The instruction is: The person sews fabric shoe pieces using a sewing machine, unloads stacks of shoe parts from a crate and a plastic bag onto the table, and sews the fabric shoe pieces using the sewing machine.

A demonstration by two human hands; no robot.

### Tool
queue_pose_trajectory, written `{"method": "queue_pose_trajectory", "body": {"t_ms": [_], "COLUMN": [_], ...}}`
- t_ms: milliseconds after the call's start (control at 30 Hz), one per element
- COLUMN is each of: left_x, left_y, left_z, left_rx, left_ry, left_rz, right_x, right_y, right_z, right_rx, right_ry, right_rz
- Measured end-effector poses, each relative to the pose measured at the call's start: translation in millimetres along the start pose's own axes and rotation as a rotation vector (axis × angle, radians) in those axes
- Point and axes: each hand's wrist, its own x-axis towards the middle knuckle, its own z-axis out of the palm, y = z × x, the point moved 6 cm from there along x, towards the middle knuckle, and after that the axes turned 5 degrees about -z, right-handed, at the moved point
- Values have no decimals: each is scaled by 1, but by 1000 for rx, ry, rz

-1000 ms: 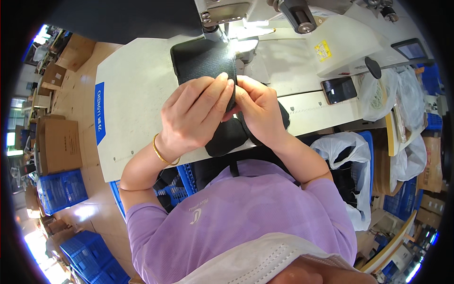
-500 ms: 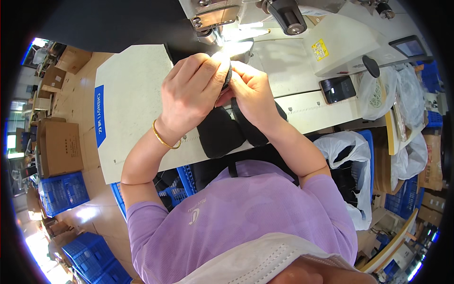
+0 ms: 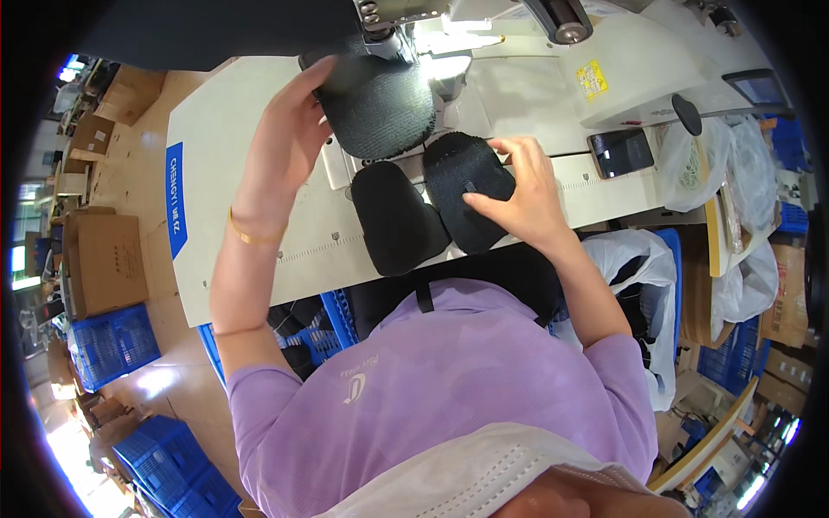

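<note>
A black ribbed knit piece lies under the lit head of a sewing machine. Along its left edge, my left hand has its index finger stretched over the upper corner and its other fingers bent but apart. A black blur covers part of that corner. Nearer to me, two rounded black fabric pieces lie side by side. On the right piece, which shows a small tab, my right hand rests its thumb, fingers spread at the right edge. The left piece is untouched.
The pale worktable bears a ruler strip along its near side. A dark phone lies to the right, beside clear plastic bags. Blue crates and a white bag stand below the edge. Cardboard boxes are at left.
My hands were together on a black piece below the machine head; they have separated. My left hand went left, and my right hand moved right and down onto the right fabric piece.
</note>
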Motion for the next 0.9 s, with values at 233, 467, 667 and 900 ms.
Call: {"method": "queue_pose_trajectory", "body": {"t_ms": [233, 467, 667, 900], "left_x": [121, -56, -116, -86], "left_y": [67, -50, -68, -42], "left_z": [-81, 12, 38, 18], "left_rx": [1015, 1627, 1914, -40], "left_ry": [-156, 74, 189, 128], "left_rz": [551, 80, 827, -157], "right_x": [-18, -34, -38, 17], "right_y": [-3, 7, -16, -42], "right_z": [28, 30, 21, -22], "right_rx": [-7, 75, -201, 473], "right_ry": [39, 261, 342, 434], "right_rz": [4, 22, -140, -144]}}
